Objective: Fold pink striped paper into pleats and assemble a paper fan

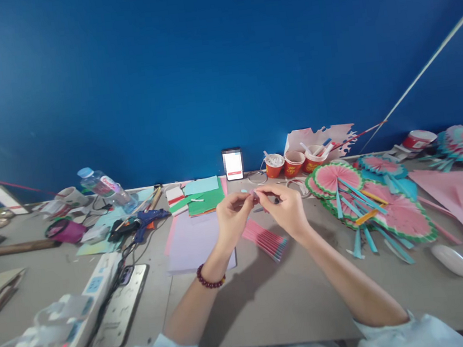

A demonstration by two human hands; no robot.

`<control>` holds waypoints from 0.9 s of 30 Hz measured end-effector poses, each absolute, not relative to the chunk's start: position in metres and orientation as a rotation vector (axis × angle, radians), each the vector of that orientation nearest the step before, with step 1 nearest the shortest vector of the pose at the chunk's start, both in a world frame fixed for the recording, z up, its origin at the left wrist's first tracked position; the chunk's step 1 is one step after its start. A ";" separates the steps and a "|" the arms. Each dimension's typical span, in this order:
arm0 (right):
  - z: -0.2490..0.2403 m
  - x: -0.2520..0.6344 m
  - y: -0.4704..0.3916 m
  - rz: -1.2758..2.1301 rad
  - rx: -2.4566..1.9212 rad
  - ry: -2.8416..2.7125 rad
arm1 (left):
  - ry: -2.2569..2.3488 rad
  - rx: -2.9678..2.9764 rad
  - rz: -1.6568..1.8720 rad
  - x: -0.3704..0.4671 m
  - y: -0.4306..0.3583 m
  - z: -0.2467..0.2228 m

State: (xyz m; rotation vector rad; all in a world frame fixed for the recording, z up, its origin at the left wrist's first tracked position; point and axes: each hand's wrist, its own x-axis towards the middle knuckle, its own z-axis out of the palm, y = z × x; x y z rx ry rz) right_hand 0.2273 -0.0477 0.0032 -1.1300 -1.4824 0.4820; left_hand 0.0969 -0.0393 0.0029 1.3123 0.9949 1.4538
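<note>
My left hand [232, 212] and my right hand [285, 206] meet above the middle of the table, fingertips almost touching. Each is closed in a pinch. A tiny pinkish-purple bit shows between the fingertips, too small to name. Just below them a pleated pink paper strip [265, 240] with blue-green ends lies folded on the table. Beside my left hand is a stack of lilac paper [195, 242]. To the right of my right hand are pink-and-green pleated paper fans [337, 180] with blue paper strips.
A lit phone [233, 165] leans against the blue wall. Red paper cups [294, 164] hold small items. At left are a water bottle [106, 187], a blue glue gun [147, 223], a power strip [94, 294], and another phone [121, 308]. A white mouse [453, 260] lies right.
</note>
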 end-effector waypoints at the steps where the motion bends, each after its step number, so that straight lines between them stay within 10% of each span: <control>1: 0.003 0.229 -0.046 0.587 -1.120 -1.457 | 0.997 1.310 1.455 0.097 -0.039 0.003; 12: -0.003 0.239 -0.033 1.279 -0.926 -1.158 | 0.888 1.515 1.385 0.090 -0.037 0.002; 27: 0.006 0.236 -0.042 0.845 -0.998 -1.442 | 0.943 1.238 1.421 0.087 -0.034 0.005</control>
